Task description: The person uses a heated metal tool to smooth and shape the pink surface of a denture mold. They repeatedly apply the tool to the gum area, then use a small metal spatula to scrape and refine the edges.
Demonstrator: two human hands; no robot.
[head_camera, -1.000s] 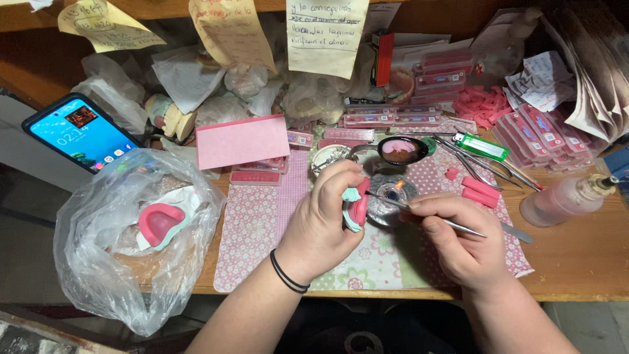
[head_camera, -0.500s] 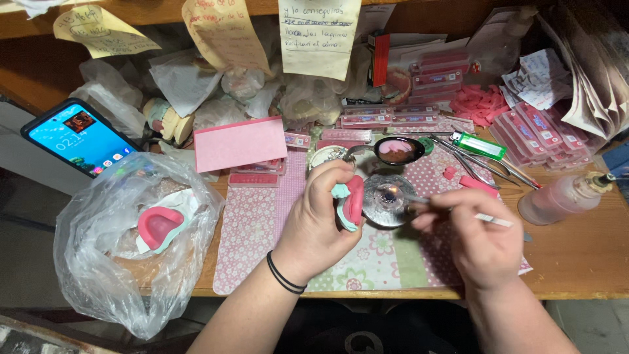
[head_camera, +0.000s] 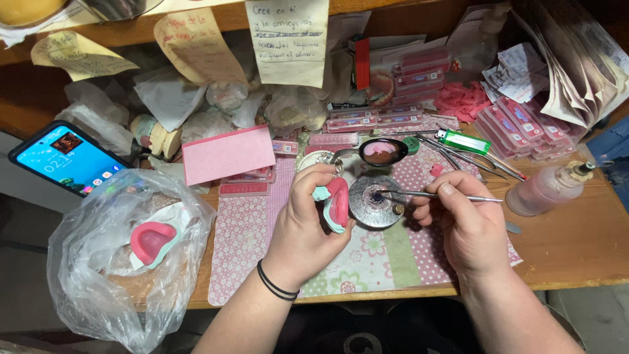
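Centrally, left hand clamps a pink-and-teal dental model; right hand pinches a metal tool over the round tin; the left plastic bag holds another.

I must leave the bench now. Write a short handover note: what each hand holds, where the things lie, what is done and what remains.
Left hand: grip closed on a teal dental cast with pink wax rim, held upright over the patterned mat.
Right hand: grip closed on a thin metal instrument, its tip at the centre of the round metal burner; no flame can be seen.
Nearby: a spoon with pink wax behind the burner, a green lighter, a bottle of pinkish liquid, and a second cast in the plastic bag.
Done: wax sits on the held cast.
Left: how much shaping remains cannot be told.
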